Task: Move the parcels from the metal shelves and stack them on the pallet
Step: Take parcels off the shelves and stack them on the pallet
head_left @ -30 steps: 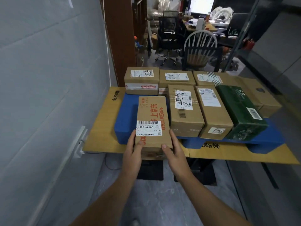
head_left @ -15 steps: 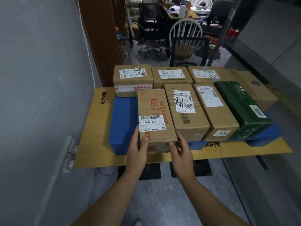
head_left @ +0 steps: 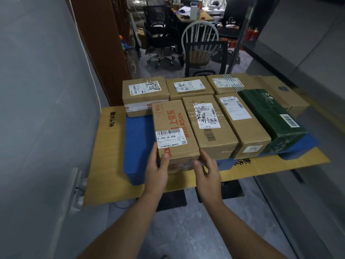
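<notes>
A long cardboard parcel with red print (head_left: pixel 173 128) and a J4-J06 label lies on the blue pallet (head_left: pixel 138 146), at the left end of the front row. My left hand (head_left: pixel 155 174) grips its near left corner, thumb on top. My right hand (head_left: pixel 207 176) holds the near right corner, thumb on the end face. To its right stand a handwritten-label box (head_left: pixel 207 126), another brown box (head_left: pixel 240 124) and a dark green parcel (head_left: pixel 270 118). Several brown boxes form the back row (head_left: pixel 143 94). The metal shelves are out of view.
The pallet rests on a cardboard sheet (head_left: pixel 106 165) over dark stands. A grey wall with a power strip (head_left: pixel 78 187) runs along the left. A brown cabinet (head_left: pixel 99 43), a white spindle chair (head_left: pixel 199 45) and an office chair (head_left: pixel 158 34) stand behind. A glass partition lines the right.
The red-printed parcel has slid farther onto the pallet, up against the handwritten-label box. Both hands stayed at its near end, and the camera has moved closer.
</notes>
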